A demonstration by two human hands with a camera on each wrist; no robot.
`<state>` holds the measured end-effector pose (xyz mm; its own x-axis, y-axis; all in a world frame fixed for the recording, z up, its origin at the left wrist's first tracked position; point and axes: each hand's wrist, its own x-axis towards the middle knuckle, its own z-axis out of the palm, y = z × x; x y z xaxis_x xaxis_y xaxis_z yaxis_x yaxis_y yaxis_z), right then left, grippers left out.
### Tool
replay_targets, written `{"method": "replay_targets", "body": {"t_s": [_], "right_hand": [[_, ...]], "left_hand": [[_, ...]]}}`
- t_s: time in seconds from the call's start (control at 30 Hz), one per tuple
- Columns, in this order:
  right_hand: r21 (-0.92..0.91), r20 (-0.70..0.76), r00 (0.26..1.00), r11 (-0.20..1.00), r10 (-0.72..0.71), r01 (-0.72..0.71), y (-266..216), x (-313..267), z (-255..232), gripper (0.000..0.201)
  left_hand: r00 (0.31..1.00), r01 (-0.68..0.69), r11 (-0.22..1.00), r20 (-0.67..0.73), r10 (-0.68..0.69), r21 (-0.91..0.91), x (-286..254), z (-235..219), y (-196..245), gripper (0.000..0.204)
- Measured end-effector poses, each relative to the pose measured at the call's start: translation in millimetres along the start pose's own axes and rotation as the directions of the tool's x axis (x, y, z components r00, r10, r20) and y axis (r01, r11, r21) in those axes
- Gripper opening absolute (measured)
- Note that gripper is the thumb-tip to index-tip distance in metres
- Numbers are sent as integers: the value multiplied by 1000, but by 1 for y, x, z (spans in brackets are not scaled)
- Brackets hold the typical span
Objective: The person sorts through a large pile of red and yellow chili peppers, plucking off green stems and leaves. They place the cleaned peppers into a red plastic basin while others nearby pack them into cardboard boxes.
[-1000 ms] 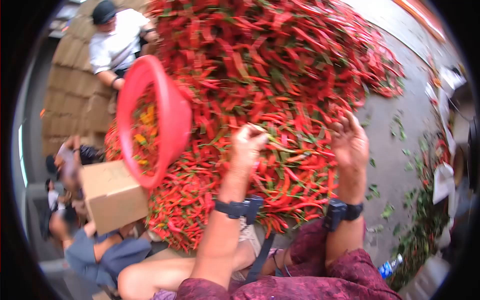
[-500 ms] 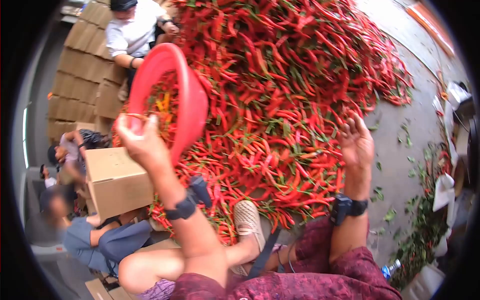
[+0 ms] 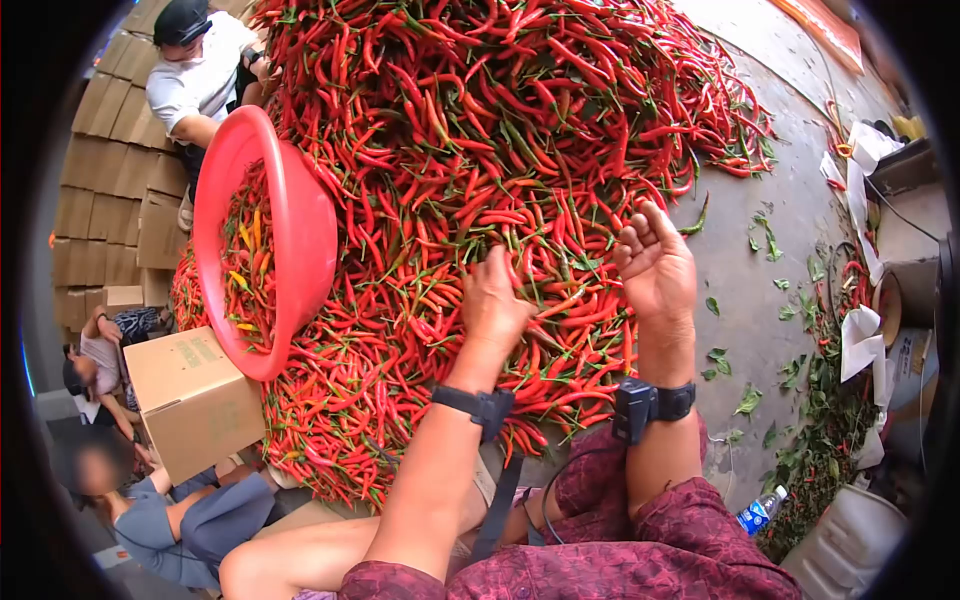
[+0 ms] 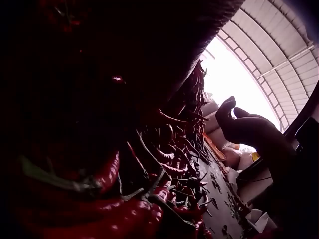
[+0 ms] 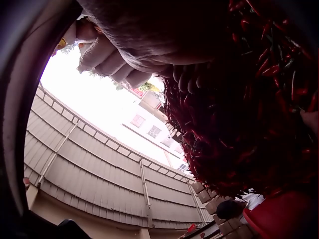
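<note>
The peppers point(image 3: 560, 90) lie in a large heap on the grey floor point(image 3: 735, 260) in front of the seated person, mostly red, with green stems and leaves mixed in. One greenish pepper lies on the floor just beside the heap's right edge. Loose leaves point(image 3: 748, 400) are scattered further right, near a bottle point(image 3: 762, 510) and a pale jug point(image 3: 850, 535). Stacked cardboard point(image 3: 100, 190) lines the far left. A person in a cap point(image 3: 195, 85) is behind the tub; another in a blue-grey top point(image 3: 165, 530) sits at lower left.

The pink tub point(image 3: 312, 240) stands strongly tilted against the heap's left side, between it and the carton point(image 3: 205, 410). It contains red peppers and some yellow ones. The carton's contents cannot be seen.

The left hand point(image 3: 495, 305) is palm down at the heap, fingers extended into the peppers, thumb apart; whether it grips one cannot be determined. The right hand point(image 3: 657, 265) is palm up near the heap's right edge, fingers loosely bent, with no pepper visible in its grasp.
</note>
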<state>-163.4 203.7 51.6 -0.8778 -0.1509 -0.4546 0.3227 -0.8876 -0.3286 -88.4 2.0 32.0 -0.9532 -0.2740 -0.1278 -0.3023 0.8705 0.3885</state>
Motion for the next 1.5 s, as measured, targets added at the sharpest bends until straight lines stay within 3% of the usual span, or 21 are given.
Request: {"method": "replay_targets", "body": {"t_s": [0.03,0.07,0.17,0.2,0.3,0.43,0.5,0.6,0.63,0.7,0.77,0.9,1.0,1.03,1.1,1.17,1.3,1.37,1.4,1.43,1.5], "right_hand": [[7,-6,1000,1000,20,-20,2,-1,0,15],[16,3,1000,1000,23,-23,1,-2,1,15],[31,18,1000,1000,-5,5,-5,-3,2,16],[33,23,1000,999,-22,21,-7,-3,2,16],[52,38,999,998,-26,24,-8,-6,0,15],[48,52,998,998,-34,31,-10,-5,0,15],[52,47,998,998,-33,30,-12,-5,2,14],[52,59,998,998,-23,20,-14,-4,1,13],[47,68,997,999,-28,24,-14,-4,0,13],[55,72,997,998,-20,17,-15,-3,-1,14],[55,67,998,998,-22,18,-15,-3,0,14],[35,48,999,999,-19,17,-12,-4,4,15],[64,109,994,998,-1,-6,-12,-1,-1,16],[62,112,994,998,-7,0,-12,0,-3,16],[54,126,992,998,-15,8,-13,3,-5,17],[55,127,992,998,6,-13,-11,3,-4,17],[36,96,995,999,5,-9,-7,3,-2,17],[33,100,995,999,9,-12,-5,2,-3,17],[45,121,992,999,15,-21,-7,3,-4,17],[58,138,990,998,20,-28,-8,3,-6,16],[60,109,994,998,6,-12,-11,4,-9,16]], "left_hand": [[999,-12,992,-45,7,-122,2,-3,-6,83],[990,138,983,21,-136,-121,1,-4,-10,69],[999,20,922,-20,-30,-387,-16,9,-45,50],[985,167,862,39,-170,-479,-26,-4,-35,47],[963,267,662,172,-207,-701,-41,-18,-38,42],[944,329,474,297,-142,-817,-52,-57,-27,40],[961,276,443,252,-113,-853,-53,-75,-28,37],[901,389,554,431,-60,-736,-52,-115,-34,43],[917,363,566,393,-73,-741,-52,-117,-41,38],[848,518,600,458,-266,-610,-46,-135,-51,34],[880,475,713,261,-397,-516,-43,-137,-55,29],[950,174,809,-122,-289,-562,-29,-106,-74,18],[942,179,859,-170,-291,-479,-38,-96,-65,7],[933,209,825,-146,-329,-524,-46,-95,-59,8],[948,298,919,-30,-316,-257,-70,-91,-56,17],[864,446,895,256,-434,12,-95,-79,-63,28],[931,326,921,99,-352,212,-126,-45,-53,37],[961,276,951,-65,-270,138,-136,-20,-80,26],[922,377,902,-4,-387,-210,-135,-21,-90,20],[878,447,726,100,-468,-522,-128,-32,-91,17],[782,532,597,78,-618,-600,-116,-59,-94,14]]}}
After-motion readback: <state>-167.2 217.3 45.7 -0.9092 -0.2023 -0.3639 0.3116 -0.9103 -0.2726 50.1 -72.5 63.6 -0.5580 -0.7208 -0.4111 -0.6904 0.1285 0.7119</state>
